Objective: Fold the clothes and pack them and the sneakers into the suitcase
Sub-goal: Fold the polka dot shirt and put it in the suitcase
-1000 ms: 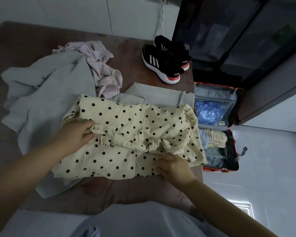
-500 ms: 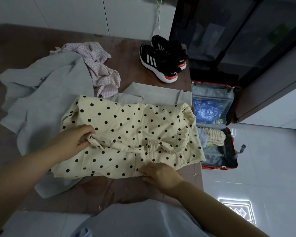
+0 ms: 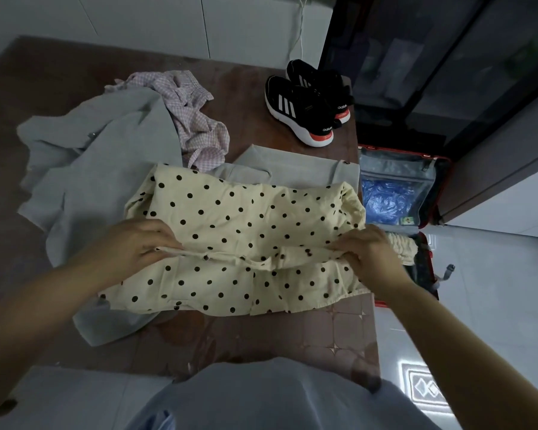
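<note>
Polka-dot garment (image 3: 246, 237) lies on table (image 3: 339, 324), over grey clothes. Right hand (image 3: 370, 256) has shifted from near hem to right end of fold; both it and left hand (image 3: 137, 246) pinch the fold. Suitcase (image 3: 429, 193) open beside table.

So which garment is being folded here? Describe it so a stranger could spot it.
On the brown table, nearest the person, lies a cream garment, pinched by the left hand and right hand. Its black polka dots distinguish it from the plain grey clothes and pink checked shirt.
</note>
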Demonstrator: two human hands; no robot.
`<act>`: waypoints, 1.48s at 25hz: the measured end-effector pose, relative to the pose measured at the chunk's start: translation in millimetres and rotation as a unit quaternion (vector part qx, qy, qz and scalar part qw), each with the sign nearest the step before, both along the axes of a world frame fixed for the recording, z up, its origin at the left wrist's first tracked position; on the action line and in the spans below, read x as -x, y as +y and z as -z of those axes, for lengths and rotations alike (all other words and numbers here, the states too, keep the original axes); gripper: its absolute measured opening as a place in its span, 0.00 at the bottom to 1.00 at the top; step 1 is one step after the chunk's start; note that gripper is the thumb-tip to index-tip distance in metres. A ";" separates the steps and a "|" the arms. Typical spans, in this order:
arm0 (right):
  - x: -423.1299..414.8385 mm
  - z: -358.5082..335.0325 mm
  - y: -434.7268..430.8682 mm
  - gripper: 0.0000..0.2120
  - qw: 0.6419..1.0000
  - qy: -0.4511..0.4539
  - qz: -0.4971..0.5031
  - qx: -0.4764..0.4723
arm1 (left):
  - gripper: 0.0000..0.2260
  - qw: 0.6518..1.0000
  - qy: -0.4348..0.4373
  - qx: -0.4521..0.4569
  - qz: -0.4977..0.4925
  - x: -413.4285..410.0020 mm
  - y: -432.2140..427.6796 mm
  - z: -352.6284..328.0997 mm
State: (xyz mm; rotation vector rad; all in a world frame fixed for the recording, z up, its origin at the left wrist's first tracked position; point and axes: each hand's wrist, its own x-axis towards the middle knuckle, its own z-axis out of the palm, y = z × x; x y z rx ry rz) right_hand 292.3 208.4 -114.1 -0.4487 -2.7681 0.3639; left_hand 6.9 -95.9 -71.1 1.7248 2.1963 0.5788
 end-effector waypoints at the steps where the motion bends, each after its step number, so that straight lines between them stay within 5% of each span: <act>1: -7.3 -5.0 4.7 0.10 1.000 0.028 -0.002 0.009 | 0.12 0.999 0.027 -0.017 0.017 -2.0 -3.4 -5.2; 4: -38.2 5.4 3.6 0.12 0.999 0.032 -0.007 0.019 | 0.14 0.987 0.127 -0.013 0.101 -11.9 -25.7 8.8; 7: -58.2 41.6 -18.1 0.18 0.996 -0.082 -0.042 0.001 | 0.25 0.975 0.160 0.101 0.120 -20.7 -41.1 39.3; 9: -57.4 48.3 -25.8 0.17 0.993 -0.110 -0.047 0.023 | 0.19 0.972 0.175 0.114 0.103 -28.4 -44.9 50.3; 14: -2.5 8.3 -13.7 0.08 0.980 -0.007 0.140 0.138 | 0.17 0.991 0.128 0.018 -0.035 -26.7 -12.7 17.9; 16: 31.2 0.4 -3.9 0.21 0.927 -0.051 0.282 0.243 | 0.22 0.975 0.120 -0.002 -0.188 -8.9 22.5 5.4; 18: 58.4 -1.6 1.1 0.30 0.831 -0.115 0.373 0.396 | 0.27 0.945 0.083 0.074 -0.308 12.0 52.7 2.7; 19: 64.8 1.1 3.1 0.30 0.812 -0.135 0.373 0.429 | 0.26 0.931 0.053 0.121 -0.340 20.8 63.0 4.1; 23: 56.0 4.0 2.5 0.20 0.838 -0.048 0.390 0.379 | 0.09 0.922 -0.060 0.061 -0.377 44.6 76.1 -0.9; 27: 34.7 20.9 -3.6 0.32 0.871 -0.089 0.394 0.280 | 0.13 0.920 -0.036 0.045 -0.387 48.0 74.4 -1.3; 31: 16.3 33.2 -16.0 0.48 0.854 -0.127 0.409 0.294 | 0.26 0.947 0.212 0.085 -0.225 -6.8 84.1 21.4; 34: -1.2 37.3 -25.5 0.52 0.852 -0.134 0.408 0.300 | 0.27 0.966 0.221 0.133 0.016 -83.0 93.1 54.8; 37: -12.1 40.3 -28.0 0.48 0.834 -0.141 0.439 0.304 | 0.33 0.944 0.154 0.281 0.076 -108.8 91.4 80.5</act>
